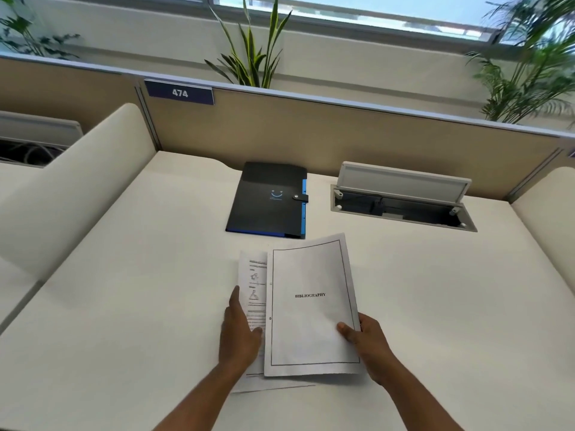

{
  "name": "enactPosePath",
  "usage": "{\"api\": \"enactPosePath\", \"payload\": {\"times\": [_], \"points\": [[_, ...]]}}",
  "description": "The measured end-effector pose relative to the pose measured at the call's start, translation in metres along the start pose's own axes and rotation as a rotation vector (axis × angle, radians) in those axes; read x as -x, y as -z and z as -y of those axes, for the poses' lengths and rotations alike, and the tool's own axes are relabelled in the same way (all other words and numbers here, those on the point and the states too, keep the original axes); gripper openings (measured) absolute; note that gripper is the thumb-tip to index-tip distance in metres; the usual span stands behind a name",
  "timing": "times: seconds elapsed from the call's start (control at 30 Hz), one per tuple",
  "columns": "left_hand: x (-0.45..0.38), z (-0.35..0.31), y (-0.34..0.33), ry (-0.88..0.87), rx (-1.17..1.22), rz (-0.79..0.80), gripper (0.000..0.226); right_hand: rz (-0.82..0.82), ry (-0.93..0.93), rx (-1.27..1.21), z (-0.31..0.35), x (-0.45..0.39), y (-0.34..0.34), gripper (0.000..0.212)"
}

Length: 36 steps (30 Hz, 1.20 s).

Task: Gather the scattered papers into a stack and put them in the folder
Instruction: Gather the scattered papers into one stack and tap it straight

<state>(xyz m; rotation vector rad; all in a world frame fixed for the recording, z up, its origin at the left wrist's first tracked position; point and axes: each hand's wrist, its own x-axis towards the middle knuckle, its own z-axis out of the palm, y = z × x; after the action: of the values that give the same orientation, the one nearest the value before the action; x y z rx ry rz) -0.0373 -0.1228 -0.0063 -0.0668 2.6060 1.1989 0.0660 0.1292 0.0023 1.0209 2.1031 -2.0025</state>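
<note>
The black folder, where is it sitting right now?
The black folder lies closed on the white desk, just beyond the papers being held, with the open cable hatch to its right.

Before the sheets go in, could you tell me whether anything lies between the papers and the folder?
Nothing visible lies on the desk between the papers, held by the left hand and right hand, and the folder. The folder's snap strap looks fastened, so it needs opening first.

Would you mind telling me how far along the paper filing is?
Done: the papers are gathered on the desk. In hand: the left hand and right hand grip them, not yet squared. Left: the black folder lies snapped shut beyond them.
</note>
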Motion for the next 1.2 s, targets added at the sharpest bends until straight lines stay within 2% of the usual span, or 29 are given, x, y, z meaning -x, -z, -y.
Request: {"api": "enactPosePath", "payload": {"times": [0.07, 0.13, 0.2, 0.27, 0.47, 0.53, 0.6, 0.7, 0.8, 0.9, 1.0, 1.1, 1.2], "points": [[0.0, -0.005, -0.001, 0.027, 0.227, 0.045, 0.088, -0.002, -0.016, 0.018, -0.003, 0.0, -0.005, 0.018], [0.001, -0.01, -0.002, 0.125, 0.363, 0.1, 0.067, -0.011, -0.024, 0.02, -0.006, 0.003, -0.01, 0.018], [-0.002, -0.013, -0.002, 0.211, 0.437, 0.147, 0.043, -0.023, -0.028, 0.024, -0.009, 0.006, -0.014, 0.018], [-0.005, -0.018, -0.003, 0.237, 0.474, 0.198, 0.029, -0.042, -0.035, 0.04, -0.011, 0.007, -0.018, 0.02], [-0.01, -0.03, -0.013, 0.283, 0.518, 0.307, 0.019, -0.106, -0.028, 0.245, -0.014, 0.012, -0.021, 0.03], [-0.01, -0.035, -0.018, 0.281, 0.566, 0.316, 0.022, -0.233, 0.027, 0.426, -0.013, 0.013, -0.017, 0.026], [-0.008, -0.042, -0.022, 0.272, 0.622, 0.327, 0.026, -0.38, 0.06, 0.498, -0.011, 0.011, -0.008, 0.032], [-0.005, -0.051, -0.027, 0.206, 0.634, 0.374, 0.034, -0.419, 0.024, 0.39, -0.005, 0.002, 0.006, 0.058], [-0.006, -0.058, -0.029, 0.129, 0.66, 0.453, 0.04, -0.349, -0.035, 0.156, 0.003, -0.008, 0.018, 0.08], [-0.006, -0.071, -0.027, 0.082, 0.753, 0.569, 0.039, -0.269, -0.119, -0.101, 0.013, -0.017, 0.032, 0.091], [-0.005, -0.085, -0.026, 0.053, 0.79, 0.632, 0.043, -0.096, -0.196, -0.243, 0.023, -0.019, 0.051, 0.087], [-0.005, -0.098, -0.03, 0.043, 0.764, 0.641, 0.039, 0.085, -0.202, -0.273, 0.026, -0.017, 0.065, 0.066], [-0.005, -0.107, -0.038, 0.059, 0.642, 0.572, 0.029, -0.012, -0.13, -0.311, 0.024, -0.017, 0.07, 0.045]]}}
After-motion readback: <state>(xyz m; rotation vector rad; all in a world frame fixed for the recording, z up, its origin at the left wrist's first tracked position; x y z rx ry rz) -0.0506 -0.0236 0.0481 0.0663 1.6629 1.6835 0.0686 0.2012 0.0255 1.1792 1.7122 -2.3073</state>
